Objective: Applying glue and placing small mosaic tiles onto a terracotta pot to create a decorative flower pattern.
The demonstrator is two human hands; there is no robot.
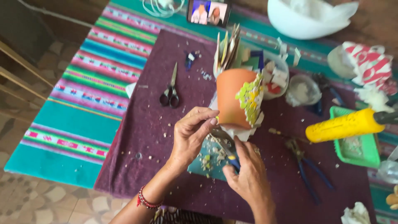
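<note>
Nearest to me, my right hand (248, 174) is closed around a pair of nippers (226, 145) with blue and yellow grips, its metal head pointing up toward my left hand. My left hand (191, 130) sits just beside it, thumb and fingertips pinched together over the tool's head; whatever small piece they pinch is too tiny for me to tell. A red bead bracelet (145, 200) circles that wrist. Beneath both hands lies a teal tile (199, 164) scattered with pale chips, on a dark purple cloth (157, 124).

Just beyond my fingers stands a terracotta pot (232, 97), partly covered with yellow and green mosaic pieces (250, 99) on its right side. Blue-handled pliers (306, 164) lie to the right, black-handled scissors (170, 93) to the left. A yellow textured cylinder (346, 124) rests over a green tray (358, 145). Farther off are a white bowl (306, 18) and a phone (208, 12) with its screen lit, on the striped mat (83, 103).
</note>
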